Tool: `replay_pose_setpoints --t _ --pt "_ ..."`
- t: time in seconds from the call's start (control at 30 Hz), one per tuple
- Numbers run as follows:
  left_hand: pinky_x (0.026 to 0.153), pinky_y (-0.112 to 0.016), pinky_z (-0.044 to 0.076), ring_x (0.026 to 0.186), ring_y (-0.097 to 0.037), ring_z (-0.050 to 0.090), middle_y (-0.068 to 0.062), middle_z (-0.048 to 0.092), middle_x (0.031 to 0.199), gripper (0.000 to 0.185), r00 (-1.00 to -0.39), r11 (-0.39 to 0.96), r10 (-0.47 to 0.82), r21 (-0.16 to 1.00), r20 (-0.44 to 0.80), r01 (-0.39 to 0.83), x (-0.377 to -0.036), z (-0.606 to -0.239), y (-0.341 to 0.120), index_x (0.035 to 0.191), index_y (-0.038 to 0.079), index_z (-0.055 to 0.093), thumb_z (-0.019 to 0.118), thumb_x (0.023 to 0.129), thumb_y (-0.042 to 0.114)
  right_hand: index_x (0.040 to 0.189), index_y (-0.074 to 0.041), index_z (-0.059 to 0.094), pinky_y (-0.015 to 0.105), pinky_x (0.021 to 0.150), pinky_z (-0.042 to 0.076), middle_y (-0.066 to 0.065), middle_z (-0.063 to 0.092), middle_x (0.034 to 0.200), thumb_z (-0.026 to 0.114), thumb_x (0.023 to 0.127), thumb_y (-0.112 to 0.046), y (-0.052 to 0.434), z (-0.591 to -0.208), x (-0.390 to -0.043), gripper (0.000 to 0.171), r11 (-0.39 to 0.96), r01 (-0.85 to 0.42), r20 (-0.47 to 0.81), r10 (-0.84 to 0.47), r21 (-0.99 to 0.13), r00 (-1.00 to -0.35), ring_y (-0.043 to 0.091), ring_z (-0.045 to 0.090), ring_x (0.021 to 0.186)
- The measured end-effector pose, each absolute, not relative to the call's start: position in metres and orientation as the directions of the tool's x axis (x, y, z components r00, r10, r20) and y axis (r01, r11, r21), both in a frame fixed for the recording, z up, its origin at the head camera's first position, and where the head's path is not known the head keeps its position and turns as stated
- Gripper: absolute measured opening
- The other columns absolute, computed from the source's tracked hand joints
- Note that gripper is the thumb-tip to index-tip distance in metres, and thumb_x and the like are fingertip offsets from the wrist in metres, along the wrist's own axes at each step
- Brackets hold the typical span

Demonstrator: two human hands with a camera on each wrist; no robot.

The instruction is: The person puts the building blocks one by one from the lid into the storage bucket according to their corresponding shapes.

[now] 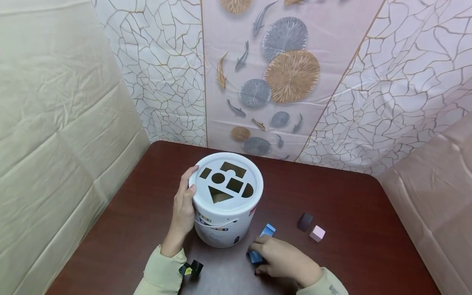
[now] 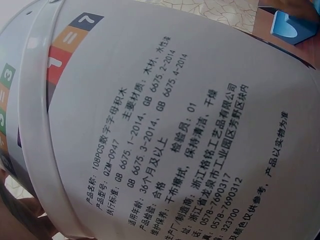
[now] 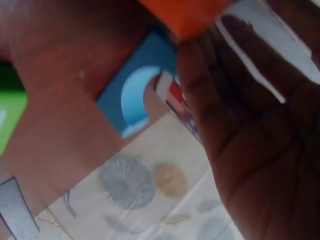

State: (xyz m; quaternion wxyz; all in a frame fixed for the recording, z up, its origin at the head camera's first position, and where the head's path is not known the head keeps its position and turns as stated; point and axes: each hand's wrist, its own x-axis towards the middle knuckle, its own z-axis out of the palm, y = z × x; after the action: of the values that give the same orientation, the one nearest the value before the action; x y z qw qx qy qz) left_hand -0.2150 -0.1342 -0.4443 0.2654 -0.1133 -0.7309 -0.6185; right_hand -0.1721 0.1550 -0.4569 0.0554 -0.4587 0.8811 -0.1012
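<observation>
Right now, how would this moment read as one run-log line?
left hand: grips white shape-sorter bucket rim | right hand: on blue wooden block | dark block, pink cube: on table

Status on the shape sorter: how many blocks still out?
Done: unclear; something pale shows through the triangle slot of the bucket. In hand: left hand steadies the bucket, right hand on a blue block. Left: dark block, pink block, black block still on the table.

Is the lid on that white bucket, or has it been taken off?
On. The white bucket carries its lid, with shape cutouts, seated on the rim; the left hand holds its side.
</observation>
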Motion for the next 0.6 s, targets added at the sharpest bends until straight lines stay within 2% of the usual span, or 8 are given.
replay_pose_setpoints --t 0.1,0.23,0.3,0.37,0.5,0.6 --pt "0.103 -0.027 0.033 0.13 -0.016 0.048 0.0 0.05 0.148 0.052 -0.841 0.217 -0.163 0.85 0.516 0.48 -0.214 -0.444 -0.134 0.149 0.025 0.047 0.036 0.098 0.022 0.102 -0.018 0.069 0.024 0.067 0.049 -0.007 0.058 0.095 0.089 0.071 -0.022 0.149 -0.463 -0.169 0.038 0.596 -0.794 -0.014 -0.801 -0.118 -0.599 0.005 0.056 0.082" --pt "0.103 -0.03 0.034 0.129 -0.016 0.049 0.0 0.05 0.148 0.052 -0.849 0.216 -0.164 0.858 0.502 0.465 -0.214 -0.444 -0.134 0.149 0.026 0.047 0.036 0.098 0.024 0.098 -0.016 0.068 0.022 0.063 0.048 -0.007 0.058 0.09 0.088 0.072 -0.02 0.145 -0.466 -0.173 0.033 0.583 -0.807 -0.021 -0.811 -0.09 -0.584 0.004 0.054 0.077" --pt "0.103 -0.032 0.034 0.129 -0.016 0.049 0.0 0.05 0.148 0.052 -0.85 0.216 -0.166 0.859 0.5 0.464 -0.214 -0.444 -0.133 0.149 0.026 0.047 0.036 0.098 0.024 0.097 -0.015 0.067 0.018 0.063 0.046 -0.008 0.056 0.089 0.086 0.076 -0.019 0.142 -0.458 -0.175 0.029 0.552 -0.817 -0.016 -0.83 -0.164 -0.557 0.002 0.052 0.075" --pt "0.102 -0.032 0.034 0.129 -0.016 0.049 0.0 0.05 0.148 0.052 -0.848 0.214 -0.166 0.858 0.503 0.467 -0.214 -0.444 -0.133 0.149 0.026 0.047 0.037 0.098 0.023 0.101 -0.015 0.066 0.015 0.066 0.045 -0.009 0.057 0.091 0.082 0.081 -0.018 0.139 -0.441 -0.176 0.026 0.493 -0.814 0.003 -0.854 -0.308 -0.52 0.0 0.052 0.076" --pt "0.102 -0.028 0.034 0.128 -0.016 0.049 -0.001 0.05 0.148 0.052 -0.837 0.218 -0.165 0.847 0.521 0.485 -0.214 -0.444 -0.134 0.149 0.025 0.047 0.037 0.098 0.022 0.118 -0.015 0.062 0.015 0.076 0.049 -0.009 0.061 0.102 0.075 0.09 -0.016 0.129 -0.391 -0.177 0.031 0.214 -0.792 0.181 -0.908 -0.571 -0.377 -0.001 0.06 0.087" --pt "0.102 -0.026 0.034 0.128 -0.016 0.049 -0.002 0.05 0.148 0.052 -0.828 0.217 -0.163 0.838 0.536 0.5 -0.215 -0.444 -0.135 0.149 0.023 0.047 0.037 0.098 0.021 0.128 -0.01 0.06 0.023 0.081 0.053 -0.002 0.066 0.113 0.075 0.09 -0.013 0.115 -0.353 -0.185 0.041 -0.018 -0.834 0.412 -0.875 -0.552 -0.254 0.005 0.064 0.097"
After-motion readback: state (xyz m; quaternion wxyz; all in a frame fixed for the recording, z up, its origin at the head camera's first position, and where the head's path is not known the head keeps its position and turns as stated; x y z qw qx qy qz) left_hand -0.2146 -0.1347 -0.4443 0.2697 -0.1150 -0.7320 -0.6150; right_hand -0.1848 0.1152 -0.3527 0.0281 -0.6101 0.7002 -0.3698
